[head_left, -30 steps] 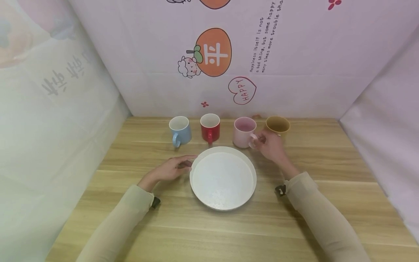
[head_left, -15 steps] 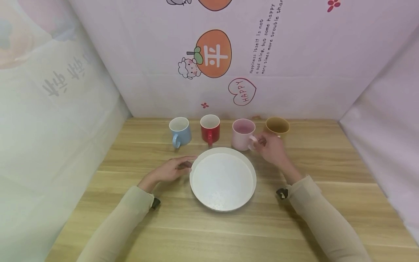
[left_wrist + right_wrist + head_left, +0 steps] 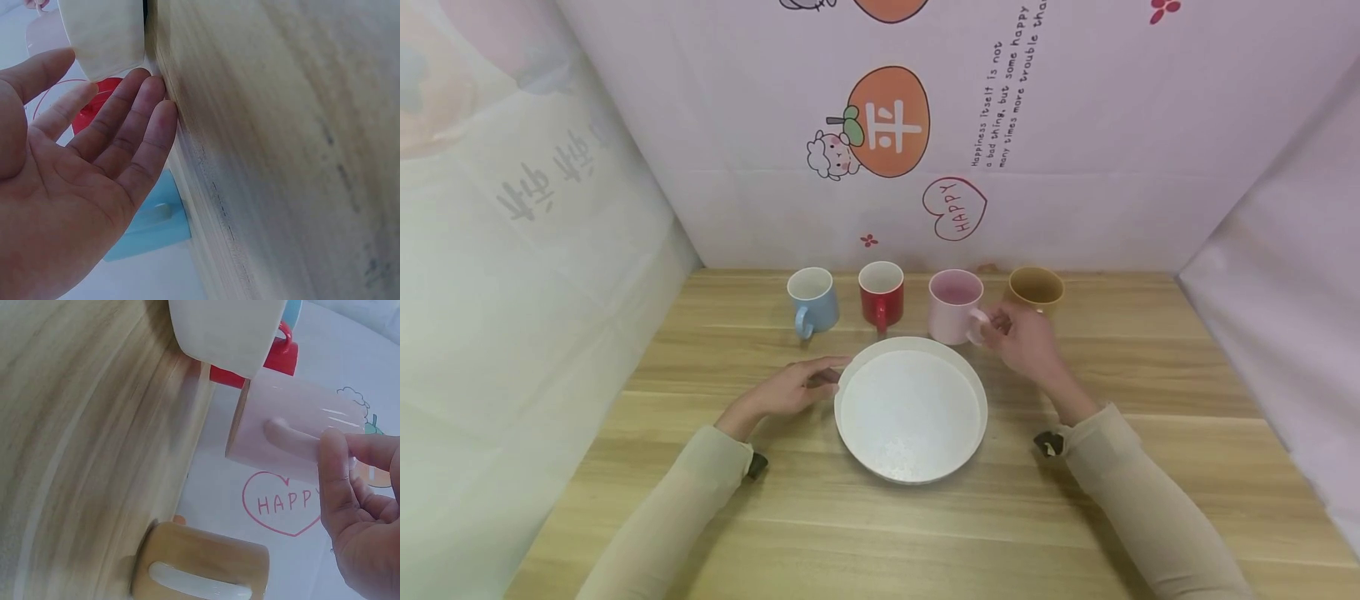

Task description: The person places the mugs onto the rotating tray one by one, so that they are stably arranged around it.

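My right hand (image 3: 1024, 340) pinches the handle of a pink mug (image 3: 951, 321) between thumb and fingers. The mug is upright, and in the right wrist view its base hangs a little off the table. Beside the left edge of a round white tray (image 3: 912, 417) is my left hand (image 3: 790, 387). Its fingers are extended, with thumb and index finger at the tray's rim; whether they press on it I cannot tell. A yellow-brown mug (image 3: 200, 556) with a white handle stands just behind my right hand, partly hidden by it in the head view.
A light blue mug (image 3: 818, 308) and a red mug (image 3: 882, 304) stand to the left of the pink one, near the back of the wooden table (image 3: 880, 542). Printed white cloth (image 3: 775, 192) hangs behind the table and along its sides.
The pink mug has shifted slightly left and toward the tray, held by my right hand. My left hand and the tray have stayed put.
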A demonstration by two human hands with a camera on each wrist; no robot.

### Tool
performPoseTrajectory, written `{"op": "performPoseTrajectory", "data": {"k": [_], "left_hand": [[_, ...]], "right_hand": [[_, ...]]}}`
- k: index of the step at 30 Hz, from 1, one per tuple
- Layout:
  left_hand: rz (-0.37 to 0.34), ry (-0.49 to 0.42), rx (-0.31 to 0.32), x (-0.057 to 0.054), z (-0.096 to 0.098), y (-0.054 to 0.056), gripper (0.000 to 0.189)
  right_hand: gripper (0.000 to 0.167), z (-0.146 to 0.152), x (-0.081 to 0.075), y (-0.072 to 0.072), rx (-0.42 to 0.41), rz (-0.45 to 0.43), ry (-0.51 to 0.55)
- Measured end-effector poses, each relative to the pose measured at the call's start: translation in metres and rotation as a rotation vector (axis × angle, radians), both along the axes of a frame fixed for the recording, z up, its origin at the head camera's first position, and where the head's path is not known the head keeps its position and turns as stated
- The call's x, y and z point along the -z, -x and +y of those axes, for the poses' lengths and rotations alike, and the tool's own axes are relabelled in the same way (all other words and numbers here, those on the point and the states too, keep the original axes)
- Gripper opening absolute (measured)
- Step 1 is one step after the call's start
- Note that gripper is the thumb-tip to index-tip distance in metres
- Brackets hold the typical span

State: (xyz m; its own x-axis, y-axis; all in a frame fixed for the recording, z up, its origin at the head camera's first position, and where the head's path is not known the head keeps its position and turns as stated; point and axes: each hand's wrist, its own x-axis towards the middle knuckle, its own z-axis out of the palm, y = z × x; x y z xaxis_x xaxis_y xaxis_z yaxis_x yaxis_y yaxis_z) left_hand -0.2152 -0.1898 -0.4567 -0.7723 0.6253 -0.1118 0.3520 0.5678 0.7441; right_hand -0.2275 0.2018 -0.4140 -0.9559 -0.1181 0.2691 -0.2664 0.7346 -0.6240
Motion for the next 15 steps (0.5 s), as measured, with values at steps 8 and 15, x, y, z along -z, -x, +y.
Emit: {"op": "performPoseTrajectory", "data": {"k": [8, 15], "left_hand": [[0.005, 0.004, 0.004, 0.0009, -0.0008, 0.0005, 0.052], [0.007, 0.007, 0.000, 0.0028, -0.0016, 0.0010, 0.052]], "right_hand": [[0.013, -0.0021, -0.0048, -0.0035, -0.006, -0.004, -0.013], [0.013, -0.0069, -0.0105, -0.0097, -0.026, 0.009, 0.009]]}}
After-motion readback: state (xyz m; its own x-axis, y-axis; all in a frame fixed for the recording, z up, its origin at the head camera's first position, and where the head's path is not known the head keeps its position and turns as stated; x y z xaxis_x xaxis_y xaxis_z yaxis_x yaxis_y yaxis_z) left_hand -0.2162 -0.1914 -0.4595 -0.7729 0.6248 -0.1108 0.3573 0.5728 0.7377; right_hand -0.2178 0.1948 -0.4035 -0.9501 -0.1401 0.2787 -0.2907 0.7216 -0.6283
